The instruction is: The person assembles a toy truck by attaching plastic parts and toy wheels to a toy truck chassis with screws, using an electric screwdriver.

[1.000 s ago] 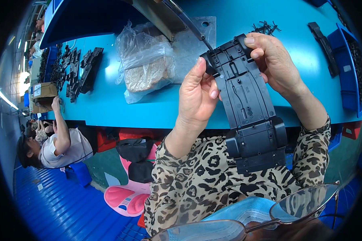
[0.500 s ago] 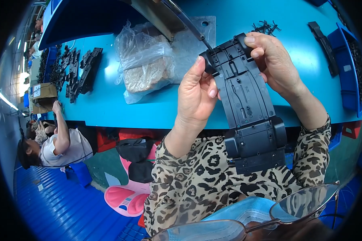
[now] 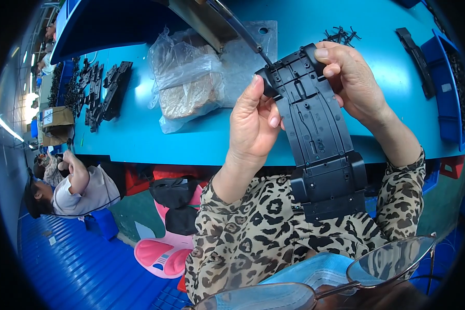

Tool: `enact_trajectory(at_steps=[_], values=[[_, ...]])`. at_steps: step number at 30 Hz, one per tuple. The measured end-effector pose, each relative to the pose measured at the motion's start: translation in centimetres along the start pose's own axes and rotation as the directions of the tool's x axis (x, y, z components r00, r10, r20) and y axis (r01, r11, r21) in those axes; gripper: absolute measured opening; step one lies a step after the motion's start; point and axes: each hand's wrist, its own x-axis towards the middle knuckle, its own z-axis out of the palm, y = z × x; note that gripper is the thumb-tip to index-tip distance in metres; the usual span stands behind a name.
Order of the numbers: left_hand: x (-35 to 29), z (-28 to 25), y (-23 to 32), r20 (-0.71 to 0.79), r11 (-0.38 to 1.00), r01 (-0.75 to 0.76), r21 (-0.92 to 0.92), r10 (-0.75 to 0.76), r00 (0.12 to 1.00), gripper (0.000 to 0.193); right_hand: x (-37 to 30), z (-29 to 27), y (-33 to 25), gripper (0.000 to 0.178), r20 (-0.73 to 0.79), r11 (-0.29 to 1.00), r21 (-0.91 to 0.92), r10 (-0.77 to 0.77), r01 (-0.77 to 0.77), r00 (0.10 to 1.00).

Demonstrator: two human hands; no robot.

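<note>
A long black plastic chassis plate (image 3: 321, 132) slants down from both hands toward my front. It has two flared, wheel-arch-like corners at its far end and two more near its lower end. My left hand (image 3: 252, 121) grips the far left corner, thumb on top and fingers curled beneath. The far right corner is pinched by my right hand (image 3: 350, 77), thumb along its edge. A thin metal driver shaft (image 3: 250, 40) comes down from above, its tip at the plate's far left corner by a screw boss. Whether the tip touches a screw is hard to see.
A plastic-wrapped block (image 3: 186, 85) rests on a grey metal plate (image 3: 250, 67) behind my left hand. Black screws (image 3: 342, 36) lie beyond my right hand. Blue bins (image 3: 447, 93) flank the bench (image 3: 186, 149). A co-worker (image 3: 85, 186) sits far left beside black parts (image 3: 106, 93).
The chassis plate has shifted very slightly; its near end is a little higher. Both of my hands keep their grip. The co-worker's arm has drawn back from the cardboard box.
</note>
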Motion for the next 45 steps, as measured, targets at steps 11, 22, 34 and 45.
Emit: enact_trajectory(at_steps=[11, 22, 34, 45], values=[[0.0, -0.1, -0.1, 0.006, 0.999, -0.03, 0.023, 0.03, 1.0, 0.032, 0.1, 0.0, 0.0, 0.021, -0.001, 0.999, -0.053, 0.001, -0.001, 1.0], [0.6, -1.8, 0.1, 0.029, 0.991, -0.058, 0.117, 0.055, 0.998, 0.025, 1.1, -0.8, 0.9, 0.017, -0.03, 0.999, 0.046, 0.006, -0.004, 1.0], [1.9, -0.5, 1.1, -0.068, 0.999, -0.041, 0.017, 0.042, 0.997, 0.021, 3.0, -0.9, 1.9, 0.02, -0.102, 0.992, 0.113, 0.075, -0.063, 0.992], [2.9, -0.2, 1.5, -0.08, 0.999, -0.029, -0.025, 0.027, 0.996, 0.016, 3.5, -0.4, 1.5, 0.021, -0.216, 0.988, 0.147, 0.074, -0.042, 0.974]])
